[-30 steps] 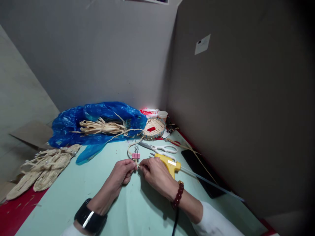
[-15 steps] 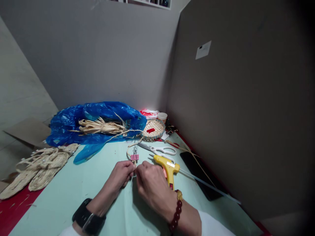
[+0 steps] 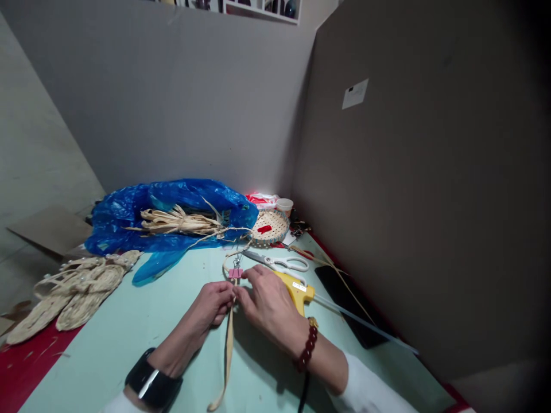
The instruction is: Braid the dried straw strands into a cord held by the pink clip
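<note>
A pink binder clip lies on the table, clamped where the braided cord starts. From just below the clip a flat straw-coloured strip hangs toward me, its loose end curling near the bottom edge. My left hand pinches the strip close under the clip, thumb against fingers. Beside it my right hand has its thumb and forefinger apart; the forefinger reaches to the clip's right side and the thumb tip is by the strip. Behind the right hand sits a yellow glue gun, partly covered, with a long glue stick in its back.
White-handled scissors lie beyond the glue gun. A blue plastic bag with a bundle of straw and a round woven basket stand at the back. Woven sandals lie left; a black phone-like slab lies right.
My right hand has loosened from its closed pinch, its forefinger stretching up toward the clip. The strip's long tail now shows below the hands. My left hand stays pinched.
</note>
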Motion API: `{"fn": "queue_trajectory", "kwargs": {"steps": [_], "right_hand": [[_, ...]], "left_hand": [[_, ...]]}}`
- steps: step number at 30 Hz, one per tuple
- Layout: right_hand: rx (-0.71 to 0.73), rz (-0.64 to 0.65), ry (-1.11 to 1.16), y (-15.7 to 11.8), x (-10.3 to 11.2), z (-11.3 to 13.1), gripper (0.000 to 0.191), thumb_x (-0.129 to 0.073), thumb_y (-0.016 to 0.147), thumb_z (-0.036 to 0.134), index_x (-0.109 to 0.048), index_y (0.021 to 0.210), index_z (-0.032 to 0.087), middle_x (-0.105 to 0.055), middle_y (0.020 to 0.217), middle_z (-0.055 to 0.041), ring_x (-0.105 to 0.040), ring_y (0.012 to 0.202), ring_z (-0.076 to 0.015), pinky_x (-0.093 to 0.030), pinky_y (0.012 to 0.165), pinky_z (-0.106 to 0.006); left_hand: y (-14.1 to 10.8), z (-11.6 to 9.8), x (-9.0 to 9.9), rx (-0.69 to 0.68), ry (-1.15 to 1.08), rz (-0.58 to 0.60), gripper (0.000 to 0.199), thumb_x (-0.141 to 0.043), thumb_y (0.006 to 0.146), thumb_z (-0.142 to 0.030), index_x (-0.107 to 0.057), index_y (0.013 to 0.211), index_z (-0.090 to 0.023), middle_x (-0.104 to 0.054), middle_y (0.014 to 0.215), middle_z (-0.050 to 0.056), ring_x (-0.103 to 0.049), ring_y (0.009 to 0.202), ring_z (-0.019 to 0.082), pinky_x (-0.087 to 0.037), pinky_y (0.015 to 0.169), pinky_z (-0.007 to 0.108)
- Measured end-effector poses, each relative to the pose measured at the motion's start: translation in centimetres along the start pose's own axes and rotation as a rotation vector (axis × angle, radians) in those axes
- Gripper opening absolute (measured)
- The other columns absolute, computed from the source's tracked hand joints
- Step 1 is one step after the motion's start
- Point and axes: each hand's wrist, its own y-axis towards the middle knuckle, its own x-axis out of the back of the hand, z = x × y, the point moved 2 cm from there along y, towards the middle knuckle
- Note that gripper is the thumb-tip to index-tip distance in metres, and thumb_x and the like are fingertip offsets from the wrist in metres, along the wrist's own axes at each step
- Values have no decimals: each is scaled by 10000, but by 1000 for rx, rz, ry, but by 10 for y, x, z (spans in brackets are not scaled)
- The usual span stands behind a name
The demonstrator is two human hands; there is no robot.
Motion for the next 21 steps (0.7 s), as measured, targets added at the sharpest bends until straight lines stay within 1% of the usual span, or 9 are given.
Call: {"fn": "queue_trajectory", "kwargs": {"steps": [3,6,8,11,15,17,21], "right_hand": [[-20,139,123,13,-7,-9,203,-476,889,251,-634,831,137,-632,751,-50,-542,741,-162,-352,631,-243],[-17,173,194,20,-15,-14,220,-457,866,178,-643,753,140,-624,680,-13,-513,646,-115,-315,561,-210],[-34,156,225,20,-18,-14,252,-450,862,186,-643,708,135,-596,629,-3,-474,588,-101,-289,528,-210],[-81,88,240,18,-20,-12,270,-452,860,210,-652,700,127,-559,583,0,-445,567,-101,-267,519,-214],[-129,24,233,17,-22,-12,242,-467,822,179,-652,675,126,-547,553,-3,-430,553,-105,-251,520,-220],[-141,7,220,17,-23,-12,223,-480,793,154,-645,646,127,-550,541,-10,-420,541,-108,-238,518,-229],[-145,-27,194,15,-25,-11,196,-489,761,121,-636,632,123,-577,565,-36,-408,535,-114,-226,528,-244]], "left_hand": [[-1,-2,2,-1,40,11,272,-633,568,-399,-458,576,-191,-291,425,-137,-146,370,11,-62,394,193],[-2,-4,5,-19,107,6,274,-616,591,-424,-467,571,-194,-292,414,-133,-155,361,20,-74,386,199],[-2,-4,6,-46,168,-12,249,-593,612,-405,-472,556,-195,-307,402,-122,-179,352,28,-91,384,200],[-1,-1,6,-96,265,-41,222,-543,648,-386,-482,545,-199,-328,394,-107,-220,344,47,-133,386,204],[-1,-1,5,-166,416,-75,275,-489,703,-395,-483,501,-209,-346,386,-86,-268,352,79,-196,402,223],[-3,-4,7,-197,508,-85,291,-480,718,-371,-498,479,-206,-405,388,-59,-338,375,101,-251,433,233],[-8,-13,10,-244,704,-124,250,-469,736,-301,-541,518,-202,-541,450,-10,-505,491,161,-352,543,255]]}}
